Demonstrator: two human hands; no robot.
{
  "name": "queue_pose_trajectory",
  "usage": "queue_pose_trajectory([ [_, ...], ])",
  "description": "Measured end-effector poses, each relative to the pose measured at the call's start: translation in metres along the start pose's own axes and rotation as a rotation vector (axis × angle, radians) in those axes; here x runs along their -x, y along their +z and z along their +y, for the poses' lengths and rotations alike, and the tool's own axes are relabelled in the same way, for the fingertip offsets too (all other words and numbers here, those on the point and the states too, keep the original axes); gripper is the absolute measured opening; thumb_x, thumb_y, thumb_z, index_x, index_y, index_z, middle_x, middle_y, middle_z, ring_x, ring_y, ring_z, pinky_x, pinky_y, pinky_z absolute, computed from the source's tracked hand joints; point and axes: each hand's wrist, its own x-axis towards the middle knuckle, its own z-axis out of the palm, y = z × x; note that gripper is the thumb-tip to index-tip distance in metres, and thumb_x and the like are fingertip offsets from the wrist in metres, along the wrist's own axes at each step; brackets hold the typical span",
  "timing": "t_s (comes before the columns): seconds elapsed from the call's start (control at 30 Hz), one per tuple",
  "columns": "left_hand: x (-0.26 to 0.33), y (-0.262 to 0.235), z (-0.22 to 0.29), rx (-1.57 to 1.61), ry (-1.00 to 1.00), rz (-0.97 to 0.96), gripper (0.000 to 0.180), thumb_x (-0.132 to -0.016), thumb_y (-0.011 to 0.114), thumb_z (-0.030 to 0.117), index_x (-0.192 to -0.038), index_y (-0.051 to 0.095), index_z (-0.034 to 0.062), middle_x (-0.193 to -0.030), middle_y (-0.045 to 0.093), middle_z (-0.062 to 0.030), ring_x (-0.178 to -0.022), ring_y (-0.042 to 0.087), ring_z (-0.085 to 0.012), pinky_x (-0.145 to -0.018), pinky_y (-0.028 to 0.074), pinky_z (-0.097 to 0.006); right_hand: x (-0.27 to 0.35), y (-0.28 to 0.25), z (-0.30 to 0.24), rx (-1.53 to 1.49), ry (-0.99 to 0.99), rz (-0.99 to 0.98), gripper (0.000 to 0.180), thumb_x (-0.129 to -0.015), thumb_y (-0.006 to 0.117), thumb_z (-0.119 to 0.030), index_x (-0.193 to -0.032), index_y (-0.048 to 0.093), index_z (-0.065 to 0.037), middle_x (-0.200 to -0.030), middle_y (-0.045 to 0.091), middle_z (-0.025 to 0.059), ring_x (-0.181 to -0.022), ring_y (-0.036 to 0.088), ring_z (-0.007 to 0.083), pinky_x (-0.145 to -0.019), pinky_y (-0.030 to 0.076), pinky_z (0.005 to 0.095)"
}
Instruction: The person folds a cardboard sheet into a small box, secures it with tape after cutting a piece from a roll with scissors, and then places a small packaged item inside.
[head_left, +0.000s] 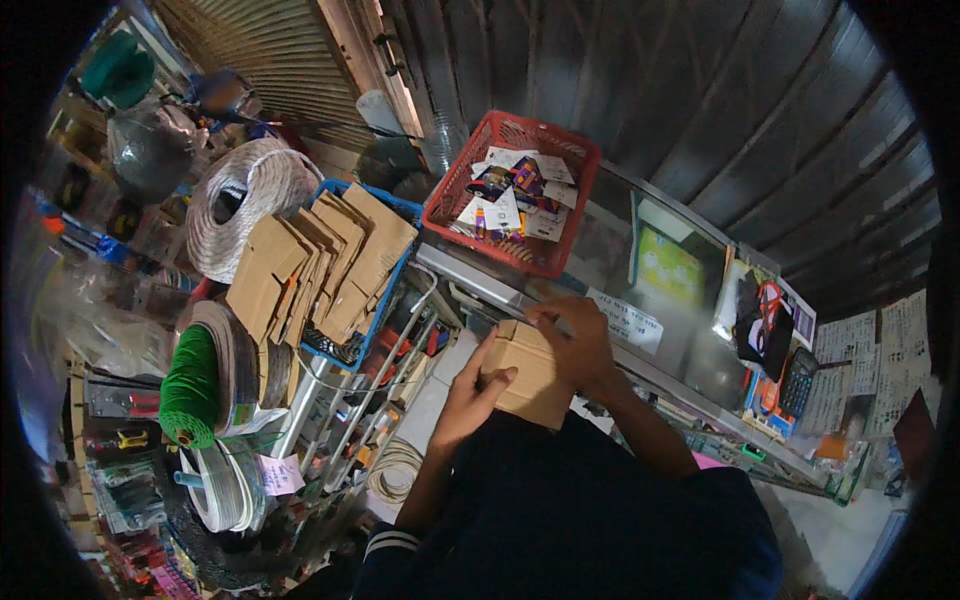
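Observation:
A small brown cardboard box (528,372) is held close in front of my body, above the lap. My left hand (468,392) grips its left side, the thumb lying across the face. At its upper right edge, my right hand (580,340) has its fingers bent over the cardboard; the fingertips are partly hidden. Beyond the hands, a red plastic basket (437,212) on the glass counter holds several white cards and purple-and-orange packets. To the left, folded brown cardboard pieces (345,255) stand stacked in a blue basket (398,290).
On the glass counter (590,262) to the right lie a calculator (797,382) and a dark pouch (762,325). Rope coils (245,200), a green twine spool (190,388) and cable rolls (215,500) crowd the left. A corrugated metal shutter (690,110) closes off the back.

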Motion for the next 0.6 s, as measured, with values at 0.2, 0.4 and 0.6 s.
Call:
queue_pose_trajectory([
  [0.2,0.01,-0.021,-0.032,0.185,-0.127,-0.007,0.062,-0.099,0.062,0.017,-0.154,0.038,0.004,-0.153,0.046,-0.0164,-0.139,0.044,-0.0232,-0.115,0.033,-0.035,0.002,0.014,0.038,-0.135,0.32,-0.099,0.021,-0.09,0.073,-0.021,-0.099,0.074,-0.002,-0.091,0.073,0.0153,-0.082,0.069,0.0264,-0.076,0.052,0.0394],
  [0.4,0.022,-0.053,-0.044,0.192,-0.249,0.142,0.063,-0.099,0.06,0.015,-0.156,0.035,0.0057,-0.148,0.05,-0.0165,-0.13,0.051,-0.0238,-0.111,0.038,-0.035,-0.02,0.041,0.043,0.004,0.217,-0.206,0.02,-0.092,0.069,-0.022,-0.097,0.073,-0.003,-0.087,0.071,0.0176,-0.08,0.069,0.033,-0.073,0.052,0.042],
  [0.6,0.031,-0.067,-0.043,0.199,-0.188,0.282,0.07,-0.095,0.064,0.019,-0.157,0.033,0.0065,-0.153,0.044,-0.0171,-0.137,0.046,-0.0241,-0.115,0.033,-0.035,-0.031,0.069,0.047,-0.266,0.088,-0.245,0.027,-0.095,0.069,-0.025,-0.105,0.073,-0.001,-0.092,0.074,0.0146,-0.072,0.067,0.0232,-0.065,0.051,0.0354],
])
